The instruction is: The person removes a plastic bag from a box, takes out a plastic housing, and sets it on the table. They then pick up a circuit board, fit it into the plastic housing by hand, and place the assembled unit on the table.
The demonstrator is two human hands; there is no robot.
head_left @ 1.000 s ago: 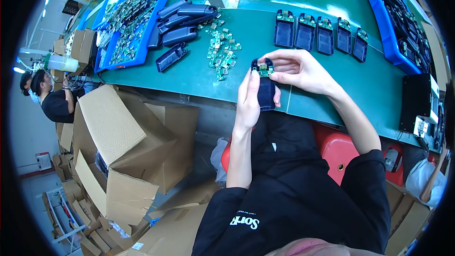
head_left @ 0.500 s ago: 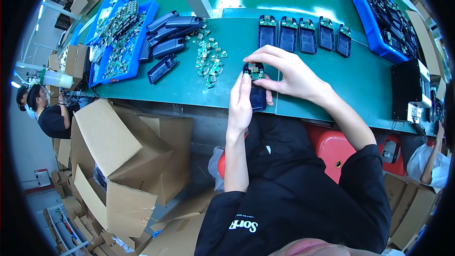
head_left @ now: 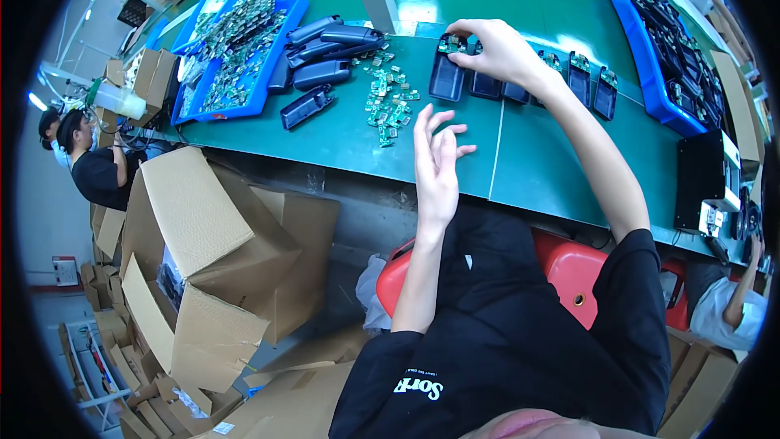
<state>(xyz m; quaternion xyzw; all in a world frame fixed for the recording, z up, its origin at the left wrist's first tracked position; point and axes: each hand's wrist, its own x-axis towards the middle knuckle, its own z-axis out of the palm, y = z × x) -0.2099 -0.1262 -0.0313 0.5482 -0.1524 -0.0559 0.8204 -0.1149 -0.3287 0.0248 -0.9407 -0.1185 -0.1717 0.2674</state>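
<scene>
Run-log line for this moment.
right hand: holds dark casing left of casing row | left hand: open, empty | green boards: loose, scattered

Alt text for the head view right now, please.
Right hand grips a dark case with a circuit board at its far end, left of a row of similar cases on a green table. The left hand is empty, fingers spread. Loose circuit boards and a pile of dark shells lie farther left.
</scene>
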